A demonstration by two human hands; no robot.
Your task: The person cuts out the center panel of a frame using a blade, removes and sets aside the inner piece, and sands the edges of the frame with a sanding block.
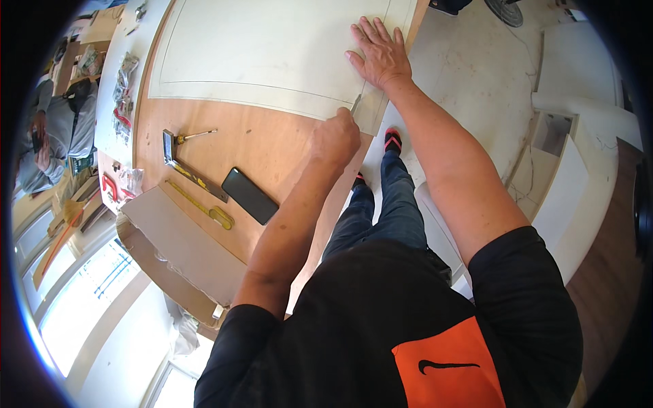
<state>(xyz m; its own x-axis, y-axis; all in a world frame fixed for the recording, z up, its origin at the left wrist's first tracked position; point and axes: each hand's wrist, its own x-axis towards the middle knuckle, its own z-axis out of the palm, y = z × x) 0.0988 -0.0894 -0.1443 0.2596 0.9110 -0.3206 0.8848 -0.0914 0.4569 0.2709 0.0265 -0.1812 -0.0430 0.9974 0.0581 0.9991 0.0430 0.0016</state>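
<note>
From here I see the left hand (336, 139) fisted round a thin blade-like tool (356, 103); right hand (382, 60) spread flat, probably bracing the white panel (258, 47) lying on the worktop (265, 139).

Left of the left hand (336, 138), nearer the body, lies a black rectangular phone (249, 196). Farther left: L-shaped dark-and-yellow square (198, 179), yellow-handled screwdriver (181, 139), open brown cardboard box (187, 238). Right of the right hand (382, 58) stands a pale boxy unit with open compartment (544, 151).
</note>
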